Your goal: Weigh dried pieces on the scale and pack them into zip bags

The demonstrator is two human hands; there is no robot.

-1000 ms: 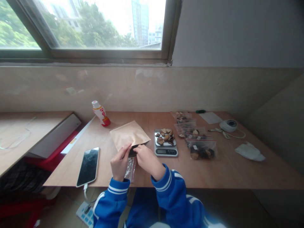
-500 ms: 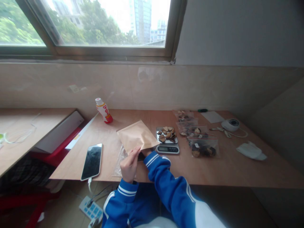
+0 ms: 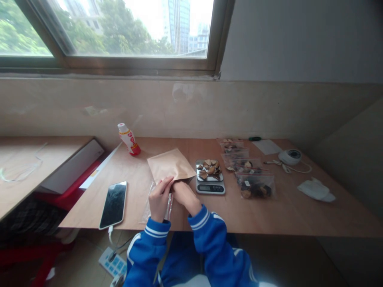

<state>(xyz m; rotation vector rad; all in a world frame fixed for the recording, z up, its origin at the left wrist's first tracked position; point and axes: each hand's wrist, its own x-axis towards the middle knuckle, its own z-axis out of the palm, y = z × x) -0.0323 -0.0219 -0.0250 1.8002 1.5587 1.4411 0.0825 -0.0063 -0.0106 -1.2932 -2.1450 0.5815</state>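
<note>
A kraft paper pouch (image 3: 170, 165) lies on the plywood table (image 3: 269, 215) with its lower edge between my hands. My left hand (image 3: 160, 198) pinches that edge at the front. My right hand (image 3: 183, 194) sits beside it, its fingers against the pouch's lower right edge. A clear plastic bag (image 3: 149, 211) lies under and behind my hands, partly hidden. To the right stands a kitchen scale (image 3: 210, 188) holding a pile of dried brown slices (image 3: 208, 169). Several zip bags (image 3: 255, 186) with similar pieces lie beyond it.
A phone (image 3: 113, 205) lies left of my hands, with its cable running off the table's front edge. A red-and-white bottle (image 3: 128, 139) stands at the back. A white round device (image 3: 289, 157), paper sheet (image 3: 266, 146) and white cloth (image 3: 316, 190) lie to the right.
My right hand has come back into view from under the pouch, and my right forearm has swung closer to my body. The view has shifted only slightly.
</note>
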